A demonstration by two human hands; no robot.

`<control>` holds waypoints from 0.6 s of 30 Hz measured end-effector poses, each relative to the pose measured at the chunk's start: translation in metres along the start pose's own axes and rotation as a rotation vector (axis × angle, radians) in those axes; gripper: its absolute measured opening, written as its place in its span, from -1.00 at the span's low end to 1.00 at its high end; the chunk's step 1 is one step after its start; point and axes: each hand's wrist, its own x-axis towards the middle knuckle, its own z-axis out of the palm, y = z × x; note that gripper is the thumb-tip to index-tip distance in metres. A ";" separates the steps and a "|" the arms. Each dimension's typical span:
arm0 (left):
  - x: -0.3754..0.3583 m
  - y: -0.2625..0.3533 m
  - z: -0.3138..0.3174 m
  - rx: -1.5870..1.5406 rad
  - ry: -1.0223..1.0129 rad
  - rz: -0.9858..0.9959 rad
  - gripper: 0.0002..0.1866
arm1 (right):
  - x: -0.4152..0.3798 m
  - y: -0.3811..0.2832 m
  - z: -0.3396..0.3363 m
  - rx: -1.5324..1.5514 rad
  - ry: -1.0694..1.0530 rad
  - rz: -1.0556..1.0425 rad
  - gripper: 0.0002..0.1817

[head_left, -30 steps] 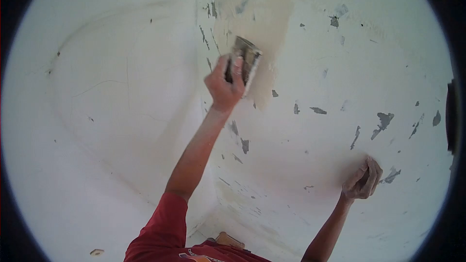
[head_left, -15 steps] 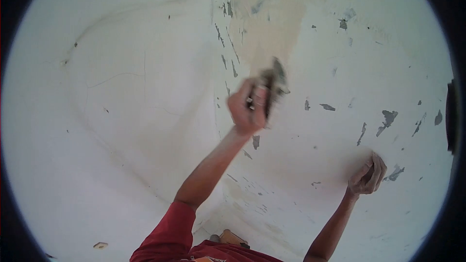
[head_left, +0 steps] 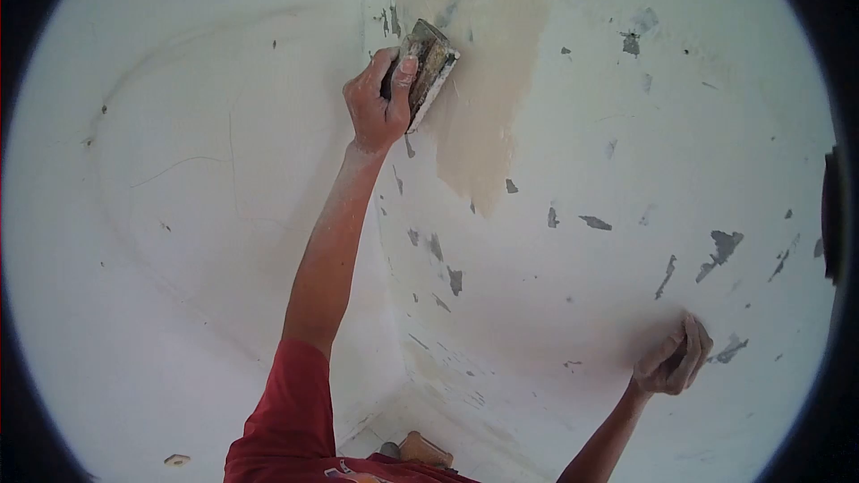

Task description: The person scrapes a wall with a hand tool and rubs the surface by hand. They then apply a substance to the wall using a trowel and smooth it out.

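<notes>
My left hand point(head_left: 378, 103) is wrapped round the handle of a plastering trowel point(head_left: 431, 72), a flat rectangular tool caked with pale, dried material. The trowel lies against the upper part of the wall point(head_left: 582, 125), close to the corner and left of a damp-looking beige patch point(head_left: 488, 116). Lower right, my right hand point(head_left: 676, 360) is dusty white, its fingers bent and pressed together close to the wall. Whether anything is in those fingers is hidden.
Grey chipped spots point(head_left: 718, 250) are scattered over the right wall. The left wall point(head_left: 179, 241) has thin cracks and small dark marks. A brown object point(head_left: 425, 449) lies low down beyond my red shirt point(head_left: 295, 411). A dark object point(head_left: 832, 215) stands at the far right.
My left hand has moved the trowel up and left, towards the corner. The beige patch now reaches further down the wall. My right hand stays near the same chipped spot.
</notes>
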 end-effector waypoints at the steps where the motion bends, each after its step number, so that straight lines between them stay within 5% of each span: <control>1: -0.004 0.002 0.001 0.013 -0.008 -0.007 -0.77 | -0.001 0.000 0.000 0.004 -0.002 0.004 -0.78; 18: -0.095 0.090 0.008 -0.086 -0.095 0.082 -0.72 | -0.002 0.003 -0.001 -0.068 -0.024 -0.034 -0.78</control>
